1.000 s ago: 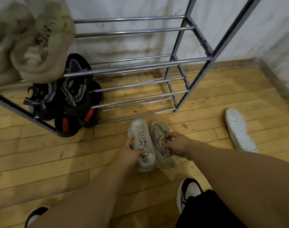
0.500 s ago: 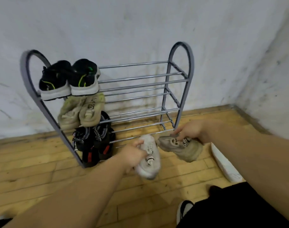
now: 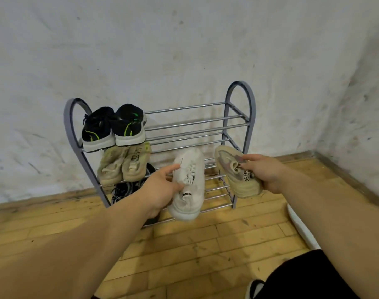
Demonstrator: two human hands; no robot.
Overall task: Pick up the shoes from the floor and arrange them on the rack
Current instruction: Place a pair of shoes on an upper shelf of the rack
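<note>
Shoe in each hand, holding both clear of floor (image 3: 205, 244), facing rack (image 3: 252, 108) at 12 o'clock. Gripping white shoe (image 3: 190, 184) with left hand (image 3: 162, 188), fingers curling round its side by the laces, toe pointing up, in front of the lower rails. Clasping tan shoe (image 3: 236, 171) with right hand (image 3: 264, 171) round its opening, at 3 o'clock of the white one, toe tilting toward 11 o'clock, close to the right post. Seeing the 9 o'clock half taken: black pair (image 3: 113, 126) on top, beige pair (image 3: 123, 165) beneath, dark pair (image 3: 123, 190) lowest. Seeing bare rails toward 3 o'clock. Judging the risks: slipping a narrow sole between two rails; knocking the tan toe against the post; nudging the light frame and shaking neighbours loose. Leaving another white shoe (image 3: 300, 229) lying at 4 o'clock.
</note>
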